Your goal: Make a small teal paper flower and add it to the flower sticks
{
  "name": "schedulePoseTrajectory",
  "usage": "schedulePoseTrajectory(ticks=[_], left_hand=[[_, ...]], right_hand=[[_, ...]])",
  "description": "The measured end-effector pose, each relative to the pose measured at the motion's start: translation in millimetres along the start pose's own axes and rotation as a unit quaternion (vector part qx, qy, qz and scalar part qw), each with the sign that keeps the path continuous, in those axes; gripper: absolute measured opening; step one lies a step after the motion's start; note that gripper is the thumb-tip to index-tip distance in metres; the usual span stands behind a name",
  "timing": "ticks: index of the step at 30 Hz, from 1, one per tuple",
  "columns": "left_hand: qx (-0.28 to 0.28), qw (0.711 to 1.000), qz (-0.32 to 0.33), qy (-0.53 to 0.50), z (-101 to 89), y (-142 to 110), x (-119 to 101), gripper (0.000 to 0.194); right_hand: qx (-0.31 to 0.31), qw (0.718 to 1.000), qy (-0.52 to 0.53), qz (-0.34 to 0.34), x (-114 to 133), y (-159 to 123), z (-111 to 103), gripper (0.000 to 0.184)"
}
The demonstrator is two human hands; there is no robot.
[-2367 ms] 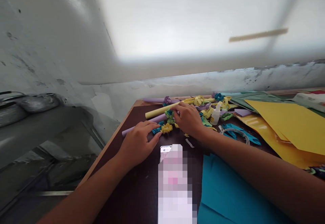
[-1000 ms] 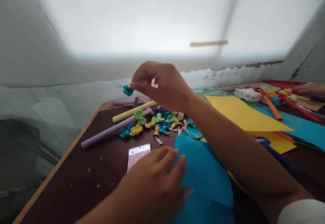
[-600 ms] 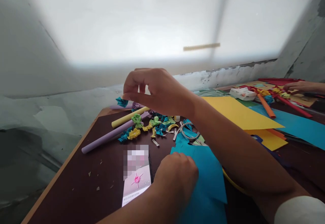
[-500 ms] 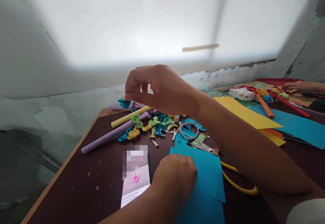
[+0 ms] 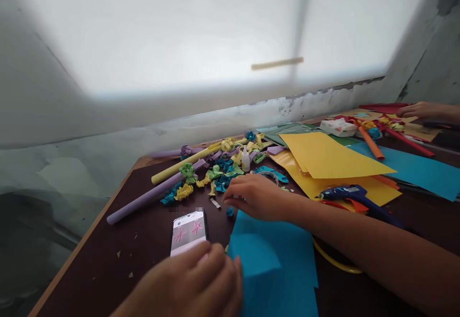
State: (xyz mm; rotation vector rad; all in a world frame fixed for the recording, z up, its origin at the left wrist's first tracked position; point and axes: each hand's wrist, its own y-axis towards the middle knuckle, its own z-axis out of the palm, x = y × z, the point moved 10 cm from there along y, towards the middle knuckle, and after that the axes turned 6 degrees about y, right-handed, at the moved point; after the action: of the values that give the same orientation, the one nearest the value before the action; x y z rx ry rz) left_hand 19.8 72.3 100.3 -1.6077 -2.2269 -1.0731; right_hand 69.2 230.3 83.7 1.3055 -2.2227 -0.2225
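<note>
My right hand (image 5: 256, 195) rests low on the dark table (image 5: 108, 259), fingers loosely spread at the top edge of a blue paper sheet (image 5: 283, 269). A small blue crumpled paper ball (image 5: 230, 210) lies on the table just left of its fingertips, apart from them. Blurred at the bottom, my left hand (image 5: 190, 283) has its fingers curled together against the sheet's left edge. A phone (image 5: 189, 231) lies just above that hand. Beyond are a pile of crumpled coloured paper bits (image 5: 215, 173), a purple paper roll (image 5: 143, 199) and a yellow paper roll (image 5: 179, 166).
A glue bottle (image 5: 245, 160) and a tape ring (image 5: 269, 175) stand behind my right hand. Yellow sheets (image 5: 330, 156), a blue glue gun (image 5: 345, 193) and a yellow scissors handle (image 5: 334, 265) lie to the right. Another person's hand (image 5: 424, 110) works at the far right. A wall runs behind.
My right hand came down from mid-air, and the blue crumpled ball it pinched now lies on the table. My left hand slid back toward me along the blue sheet.
</note>
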Motion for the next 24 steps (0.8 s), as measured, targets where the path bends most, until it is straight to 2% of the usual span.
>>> schedulePoseTrajectory(ticks=[2, 4, 7, 9, 11, 12, 13, 15, 17, 20, 24], left_hand=[[-0.032, 0.998, -0.045, 0.012, -8.4, -13, 27, 0.030], [-0.040, 0.996, -0.079, 0.016, -7.5, -27, 46, 0.017], [-0.025, 0.990, -0.139, -0.015, 3.3, -42, 61, 0.022], [-0.040, 0.967, -0.234, -0.087, 8.4, -50, 75, 0.023], [-0.067, 0.910, -0.361, -0.191, 16.4, -61, 90, 0.018], [-0.073, 0.867, -0.423, -0.256, 24.9, -67, 96, 0.014], [-0.082, 0.816, -0.475, -0.318, 33.6, -74, 99, 0.011], [-0.095, 0.718, -0.541, -0.428, 51.0, -81, 99, 0.014], [-0.100, 0.651, -0.560, -0.502, 63.4, -83, 95, 0.017], [-0.081, 0.599, -0.576, -0.550, 76.1, -85, 93, 0.013], [-0.054, 0.568, -0.602, -0.559, 85.0, -92, 93, 0.023]], right_hand=[[-0.025, 0.999, 0.043, 0.002, -2, -3, -13, 0.035], [-0.039, 0.990, 0.129, -0.029, 4, -6, -22, 0.043], [-0.025, 0.972, 0.211, -0.104, 21, -11, -19, 0.054], [-0.028, 0.971, 0.203, -0.120, 28, -13, -11, 0.056], [-0.056, 0.967, 0.235, -0.085, 25, -11, -5, 0.032], [-0.067, 0.958, 0.275, -0.056, 21, -10, -2, 0.019], [-0.069, 0.942, 0.326, -0.021, 16, -9, 2, 0.014], [-0.048, 0.904, 0.422, 0.043, 8, -7, 14, 0.018], [-0.008, 0.886, 0.457, 0.080, 7, -6, 25, 0.017], [0.003, 0.897, 0.434, 0.091, 6, -6, 26, 0.015], [-0.054, 0.902, 0.414, 0.109, -7, -8, 15, 0.026]])
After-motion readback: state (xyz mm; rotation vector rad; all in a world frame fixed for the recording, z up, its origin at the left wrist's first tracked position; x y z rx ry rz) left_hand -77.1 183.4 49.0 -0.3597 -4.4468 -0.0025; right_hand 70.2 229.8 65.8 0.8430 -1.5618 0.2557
